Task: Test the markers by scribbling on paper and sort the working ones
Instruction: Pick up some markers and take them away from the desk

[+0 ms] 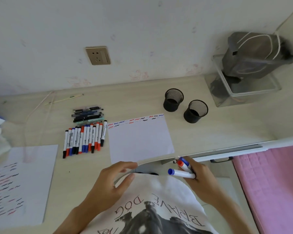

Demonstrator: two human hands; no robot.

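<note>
Held just off the near edge of the bench (201, 132), the right hand (195, 174) is closed around a small bunch of capped markers (183, 168), two blue caps and one red cap being seen pointing left; whether more are gripped cannot be told. To its left, the left hand (108, 181) is kept loosely open and empty, fingers half curled, with its fingertips (132, 164) at the near edge of the bench, just below the near edge of the middle sheet. Largest on the bench is a scribbled sheet (24, 183) at the near left, covered with rows of short coloured strokes. A second sheet (140, 141) is laid at the middle, marked only along its far edge with red, blue and black squiggles. Far right, a clear plastic box (254, 92) is set against the wall with a grey bag (250, 54) standing in it. Right of the middle sheet and farther back, two black mesh cups (173, 100) are placed close together, upright. Left of that sheet, a row of whiteboard markers (85, 139) with black, red and blue caps is laid side by side, and just beyond it a small pile of pens (88, 114) is found. A wall socket (98, 55) is fixed above them.
</note>
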